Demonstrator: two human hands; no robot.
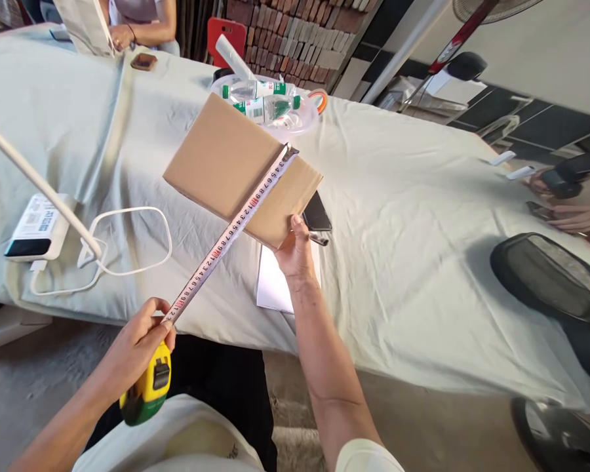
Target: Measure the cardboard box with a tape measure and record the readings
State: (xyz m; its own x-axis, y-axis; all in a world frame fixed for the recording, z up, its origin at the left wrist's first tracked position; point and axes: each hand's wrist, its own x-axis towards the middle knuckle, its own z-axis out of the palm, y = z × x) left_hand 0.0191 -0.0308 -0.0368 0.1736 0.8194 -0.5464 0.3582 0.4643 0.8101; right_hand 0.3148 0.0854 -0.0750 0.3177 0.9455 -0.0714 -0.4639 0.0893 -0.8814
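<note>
A brown cardboard box (231, 154) is held tilted above the table by my right hand (297, 252), thumb on top at its near corner, the other fingers hidden beneath. My left hand (147, 331) pinches the blade of a tape measure (160, 373), whose yellow and green case hangs below the fingers. The pulled-out blade (226, 239) runs slantwise across the box, and its metal end hook sits at the far edge. Under the box lie a white sheet of paper (275, 282), a dark phone (317, 213) and what looks like a pen (318, 239), all partly covered.
Beyond the box, a clear tray (305, 121) holds plastic bottles (268, 108). To the left lie a white power bank (42, 226) and its cable (170, 229). A black-framed object (550, 275) stands at right. Other people's hands show at the far left and right edges.
</note>
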